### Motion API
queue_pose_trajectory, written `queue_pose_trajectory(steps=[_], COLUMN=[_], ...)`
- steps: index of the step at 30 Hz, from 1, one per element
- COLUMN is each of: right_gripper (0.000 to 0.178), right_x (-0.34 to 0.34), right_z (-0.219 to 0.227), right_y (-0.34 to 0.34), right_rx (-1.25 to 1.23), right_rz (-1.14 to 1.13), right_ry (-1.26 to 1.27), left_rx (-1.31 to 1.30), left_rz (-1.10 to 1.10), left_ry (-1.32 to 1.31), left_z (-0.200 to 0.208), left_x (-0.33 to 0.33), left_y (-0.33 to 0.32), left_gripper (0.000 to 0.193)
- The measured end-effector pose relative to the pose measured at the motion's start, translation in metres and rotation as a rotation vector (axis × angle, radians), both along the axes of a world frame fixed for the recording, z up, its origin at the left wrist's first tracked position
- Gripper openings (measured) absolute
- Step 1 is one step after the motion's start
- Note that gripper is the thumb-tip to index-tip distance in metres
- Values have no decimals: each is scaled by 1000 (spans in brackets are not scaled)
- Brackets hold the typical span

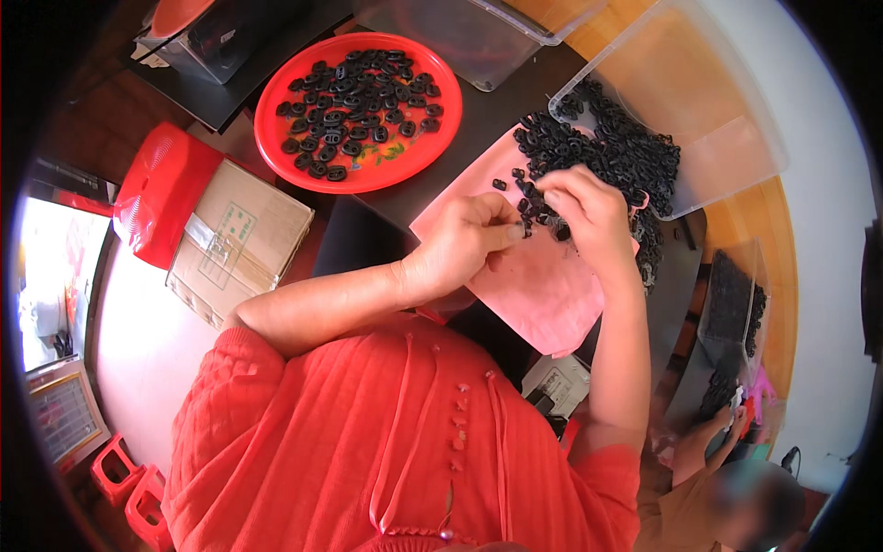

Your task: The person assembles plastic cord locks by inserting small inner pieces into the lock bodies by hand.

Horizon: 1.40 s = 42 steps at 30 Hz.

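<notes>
My left hand point(464, 244) pinches a small black plastic piece point(526, 228) between thumb and fingers over a pink cloth point(533, 285). Right beside it, my right hand point(589, 213) has its fingers bent onto more small black pieces at the edge of a large heap of black plastic pieces point(607, 152). The heap spills from a tipped clear plastic bin point(717, 120) onto the cloth. A round red tray point(359, 110) holding several finished black pieces stands to the upper left of both hands.
A cardboard box point(241, 241) and a red plastic stool point(158, 193) are at the left. Another clear bin point(460, 37) lies at the top. A second person point(727, 497) sits at lower right near another clear container of black pieces point(731, 308).
</notes>
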State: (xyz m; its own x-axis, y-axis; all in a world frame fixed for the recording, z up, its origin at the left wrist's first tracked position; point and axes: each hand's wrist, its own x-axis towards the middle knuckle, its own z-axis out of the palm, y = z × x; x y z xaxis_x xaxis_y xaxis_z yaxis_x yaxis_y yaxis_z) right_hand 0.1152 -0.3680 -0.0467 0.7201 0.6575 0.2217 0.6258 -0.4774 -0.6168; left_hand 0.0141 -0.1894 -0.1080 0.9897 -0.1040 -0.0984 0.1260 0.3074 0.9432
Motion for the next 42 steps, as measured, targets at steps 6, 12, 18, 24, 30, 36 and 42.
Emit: queue_pose_trajectory(steps=[6,12,18,24,30,36,42], right_gripper=[18,16,14,12,13,13,17], right_x=[36,27,28,28,12,-25,-53], right_z=[-25,-15,-20,-20,-18,-10,-14], right_y=[12,12,13,12,-8,-22,-19], right_rx=[-350,-335,-325,-333,220,708,854], right_rz=[60,63,118,98,-124,-337,-380], right_ry=[-516,-500,-378,-356,238,782,774], left_rx=[-46,-65,-112,-152,-184,-140,-193], left_rz=[23,48,75,80,88,123,149], left_ry=[42,49,46,44,64,12,64], left_z=[1,1,1,-1,3,-1,7], left_x=[2,1,-1,0,0,-2,-5], left_y=[0,1,1,1,0,-6,-25], left_gripper=[13,11,10,10,9,11,10])
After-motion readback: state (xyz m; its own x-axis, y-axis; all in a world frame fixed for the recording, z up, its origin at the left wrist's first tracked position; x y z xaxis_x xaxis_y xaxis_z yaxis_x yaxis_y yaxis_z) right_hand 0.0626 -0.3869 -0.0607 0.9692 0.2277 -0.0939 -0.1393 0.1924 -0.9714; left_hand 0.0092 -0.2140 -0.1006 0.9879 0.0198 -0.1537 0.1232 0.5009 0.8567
